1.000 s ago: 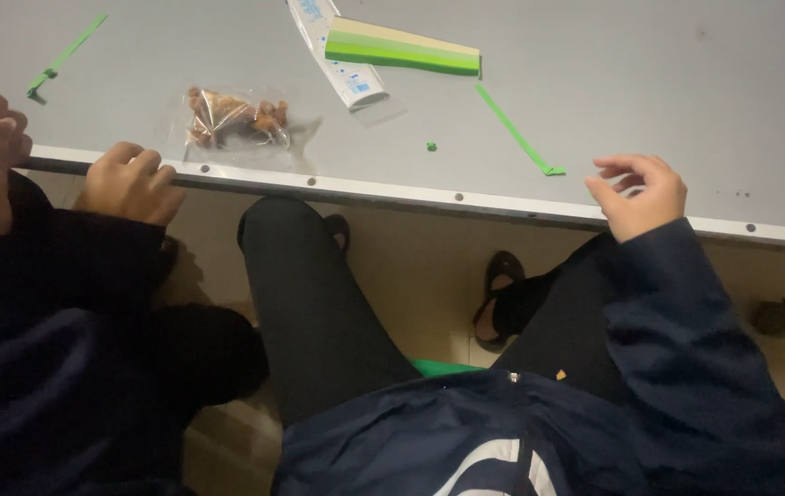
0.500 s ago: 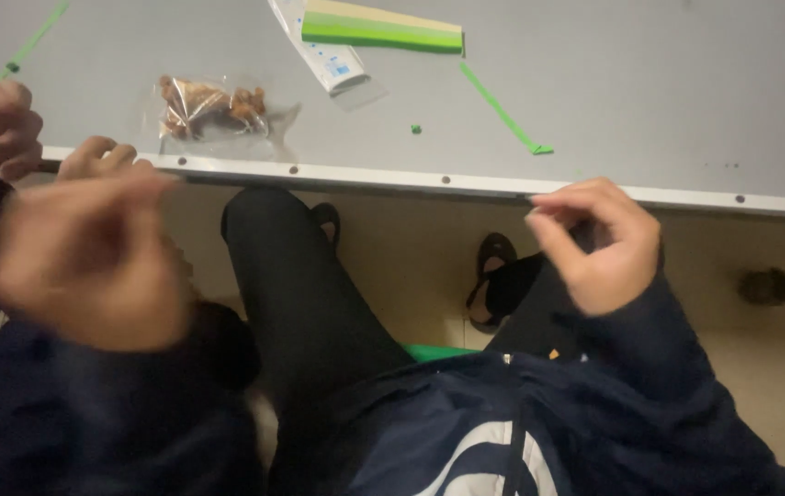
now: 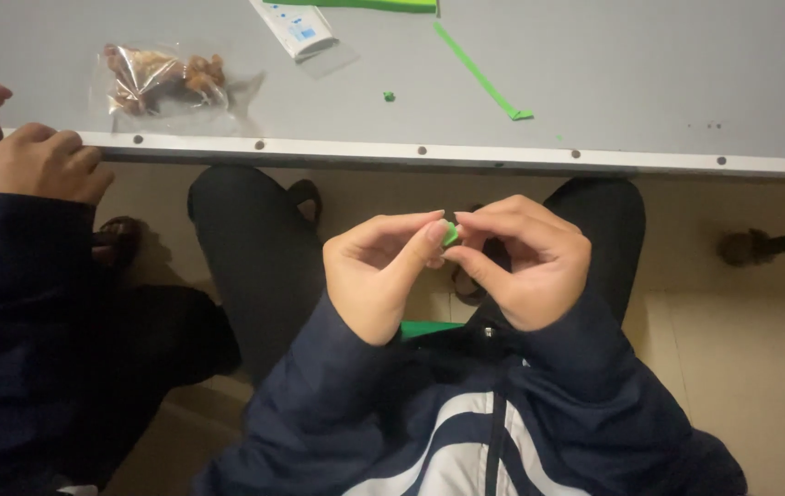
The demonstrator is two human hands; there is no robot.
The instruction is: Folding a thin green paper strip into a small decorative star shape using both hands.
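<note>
- Two hands, left hand [image 3: 383, 276] and right hand [image 3: 525, 266], pinch together on one small green piece [image 3: 450, 234], held close for fingertip work.
- Green strip [image 3: 480, 72] lies at twelve o'clock on the desk [image 3: 649, 83].

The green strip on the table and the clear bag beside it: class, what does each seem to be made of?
Green strip: probably thin paper, matte; it lies flat with one folded end. Clear bag: thin plastic film, glossy; it crinkles, catches light and shows brown contents through it. Table: smooth grey top, material uncertain.

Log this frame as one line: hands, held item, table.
left hand: pinching green piece | right hand: pinching green piece | table: green strip, snack bag
</note>
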